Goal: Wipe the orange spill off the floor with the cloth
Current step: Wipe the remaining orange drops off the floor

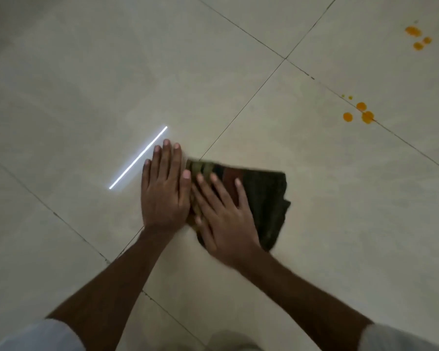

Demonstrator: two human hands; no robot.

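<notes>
Cloth [261, 198], dark green with a rust-red band and paler stripes near its left edge, lies bunched on the pale tiled floor [86, 84], just to the 3 o'clock side of the frame's centre. We have our right hand [224, 219] spread flat on top of it, fingers splayed and pointing toward 11 o'clock, palm pressing down rather than gripping; the thumb side covers the cloth's lower left corner. Our left hand [164, 188] rests flat on the bare tile just beside the cloth at its 9 o'clock side, fingers together and extended toward 12 o'clock, holding nothing; its thumb touches or nearly touches the cloth's edge, and we cannot tell which. The right hand looks slightly blurred. Orange spill shows as two groups of drops well apart from the cloth: a nearer cluster [360, 112] at about 2 o'clock, sitting on and beside a grout line, with two tiny specks just above it, and a farther cluster [417, 38] near the upper right corner at roughly 1 o'clock. A bright white streak of reflected light [137, 158] runs diagonally on the tile at 10 o'clock from the left hand, almost reaching its fingertips. Pale sleeves [43, 335] show at the bottom corners, and both forearms are bare.
</notes>
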